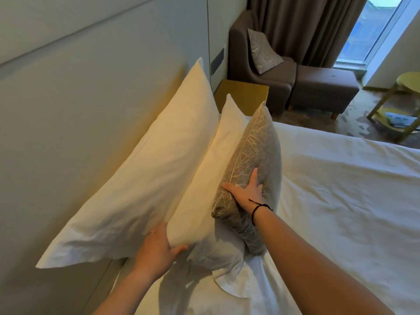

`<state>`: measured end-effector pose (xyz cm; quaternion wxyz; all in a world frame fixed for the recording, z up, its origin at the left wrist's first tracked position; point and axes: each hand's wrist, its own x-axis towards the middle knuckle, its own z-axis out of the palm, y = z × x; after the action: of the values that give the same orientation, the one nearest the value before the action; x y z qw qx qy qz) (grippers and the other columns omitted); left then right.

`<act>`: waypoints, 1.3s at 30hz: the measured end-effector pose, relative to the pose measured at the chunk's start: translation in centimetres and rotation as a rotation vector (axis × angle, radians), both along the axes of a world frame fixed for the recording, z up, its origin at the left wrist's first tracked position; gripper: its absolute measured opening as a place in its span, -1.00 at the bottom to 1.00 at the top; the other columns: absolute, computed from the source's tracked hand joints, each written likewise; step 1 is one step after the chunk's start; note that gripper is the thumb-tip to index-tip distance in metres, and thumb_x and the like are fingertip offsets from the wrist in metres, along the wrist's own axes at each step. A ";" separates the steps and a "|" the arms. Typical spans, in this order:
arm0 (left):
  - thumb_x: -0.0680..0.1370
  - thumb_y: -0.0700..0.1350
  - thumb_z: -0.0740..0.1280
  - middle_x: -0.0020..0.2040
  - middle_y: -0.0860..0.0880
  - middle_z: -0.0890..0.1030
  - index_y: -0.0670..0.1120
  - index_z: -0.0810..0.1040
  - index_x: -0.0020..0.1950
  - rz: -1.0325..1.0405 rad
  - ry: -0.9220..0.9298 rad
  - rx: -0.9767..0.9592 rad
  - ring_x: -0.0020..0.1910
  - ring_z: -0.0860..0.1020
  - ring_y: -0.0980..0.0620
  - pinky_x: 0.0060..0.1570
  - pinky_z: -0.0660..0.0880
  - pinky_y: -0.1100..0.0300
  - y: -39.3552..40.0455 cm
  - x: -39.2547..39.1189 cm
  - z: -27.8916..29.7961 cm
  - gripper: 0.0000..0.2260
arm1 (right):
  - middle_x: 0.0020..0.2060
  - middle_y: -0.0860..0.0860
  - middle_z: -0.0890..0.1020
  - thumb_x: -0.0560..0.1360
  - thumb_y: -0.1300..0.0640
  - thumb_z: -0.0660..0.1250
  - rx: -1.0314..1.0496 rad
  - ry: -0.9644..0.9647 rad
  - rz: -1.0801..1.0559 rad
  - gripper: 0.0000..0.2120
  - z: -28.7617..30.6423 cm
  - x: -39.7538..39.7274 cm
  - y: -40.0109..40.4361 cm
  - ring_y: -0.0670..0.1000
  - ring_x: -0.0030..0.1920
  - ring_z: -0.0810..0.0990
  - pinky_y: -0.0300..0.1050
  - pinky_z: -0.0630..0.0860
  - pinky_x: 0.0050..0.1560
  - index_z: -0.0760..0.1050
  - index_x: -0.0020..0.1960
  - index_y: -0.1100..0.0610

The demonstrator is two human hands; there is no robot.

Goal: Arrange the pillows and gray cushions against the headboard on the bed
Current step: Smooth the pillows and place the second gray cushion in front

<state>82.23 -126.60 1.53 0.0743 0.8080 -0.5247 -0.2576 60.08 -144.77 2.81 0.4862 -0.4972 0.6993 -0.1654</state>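
A large white pillow (145,178) leans against the pale headboard (75,123). In front of it stands a second white pillow (204,201), and my left hand (156,248) grips its near end, fingers hidden behind it and thumb in front. A gray cushion with a pale branch pattern (254,155) stands on edge against that second pillow. My right hand (246,189) presses flat on the cushion's side with fingers spread. All of this sits on the white bed (341,201).
A gold bedside table (245,94) stands past the pillows. Beyond it are a brown armchair (261,71) holding another gray patterned cushion (263,51), a brown footstool (325,87), dark curtains, a window, and a yellow side table (404,105) at the right.
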 end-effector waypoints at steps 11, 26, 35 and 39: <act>0.56 0.07 0.34 -0.21 -0.05 0.67 0.08 0.42 -0.35 -0.171 -0.068 0.042 -0.17 0.60 -0.04 -0.28 0.31 0.13 2.2 7.1 1.5 -0.70 | 0.56 0.22 -0.14 0.17 -0.43 0.47 -0.018 0.039 0.013 0.26 -0.1 0.3 0.2 0.30 0.53 0.03 0.41 0.15 0.41 -0.38 0.50 -0.25; 0.43 0.13 0.50 0.22 -0.09 0.58 0.00 0.46 0.35 0.159 -0.412 -0.197 0.14 0.55 -0.18 -0.02 0.53 -0.06 6.3 14.0 12.3 -0.45 | 0.56 0.22 -0.12 0.13 -0.49 0.44 -0.013 0.096 0.036 0.28 0.1 0.2 0.5 0.36 0.51 0.08 0.44 0.18 0.39 -0.38 0.50 -0.22; 0.57 -0.02 0.33 -0.20 -0.13 0.62 -0.05 0.58 -0.18 0.254 -0.541 0.032 -0.17 0.58 -0.20 -0.27 0.39 0.11 6.5 17.8 12.7 -0.83 | 0.57 0.21 -0.11 -0.02 -0.53 0.43 0.008 0.048 0.050 0.38 0.9 -0.4 0.8 0.32 0.54 -0.03 0.47 0.14 0.38 -0.37 0.50 -0.23; 0.58 -0.10 0.28 -0.05 -0.19 0.65 -0.10 0.58 -0.08 0.273 -0.636 0.017 -0.06 0.61 -0.24 -0.22 0.42 0.09 6.2 15.8 12.5 -0.88 | 0.56 0.21 -0.14 -0.06 -0.56 0.41 0.023 0.020 0.060 0.40 1.0 -0.7 0.8 0.33 0.53 -0.02 0.47 0.13 0.39 -0.38 0.49 -0.24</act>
<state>98.02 -120.36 14.06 -0.0657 0.9113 -0.4063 0.0149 59.34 -143.95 3.84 0.4897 -0.5140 0.6907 -0.1376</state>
